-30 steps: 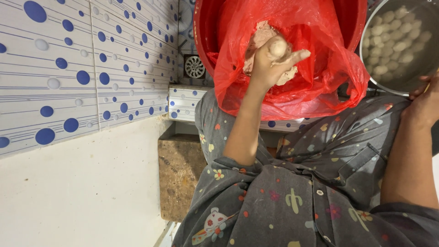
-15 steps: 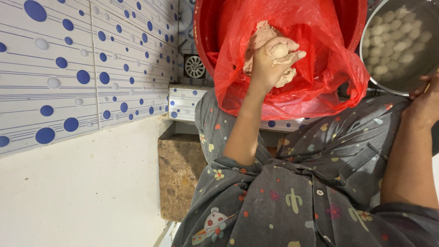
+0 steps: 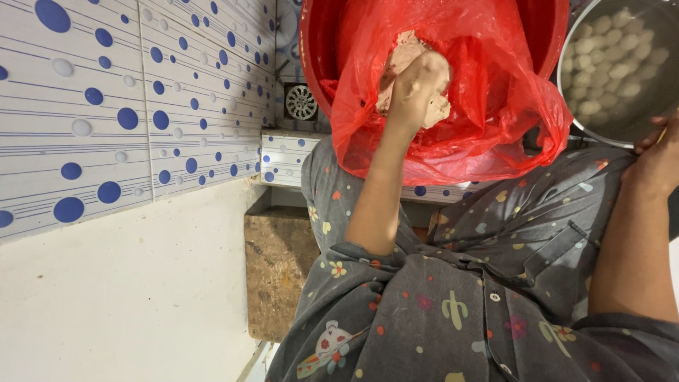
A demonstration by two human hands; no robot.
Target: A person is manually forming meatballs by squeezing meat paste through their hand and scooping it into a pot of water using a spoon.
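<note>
- The pinkish-beige paste [image 3: 396, 67] lies in a lump inside the red plastic bag [image 3: 488, 120], up near the top of the view
- My left hand [image 3: 421, 88] is down in that bag, fingers curled shut around a wad of the paste, with paste smeared over them
- The bag lines a red tub [image 3: 322, 42], its loose edge spilling over the near rim toward my lap
- My right hand [image 3: 661, 159] is at the far right edge, resting on the rim of a metal bowl [image 3: 601, 131]; most of its fingers are cut off by the frame, so I cannot tell whether they are closed on the rim or just lying there
- The bowl sits just beside the tub and holds many small pale balls [image 3: 612, 49]
- My grey patterned garment [image 3: 453, 283] fills the lower part of the view
- A white tiled wall with blue dots [image 3: 134, 106] runs along the left, with a round floor drain [image 3: 301, 102] near the tub
</note>
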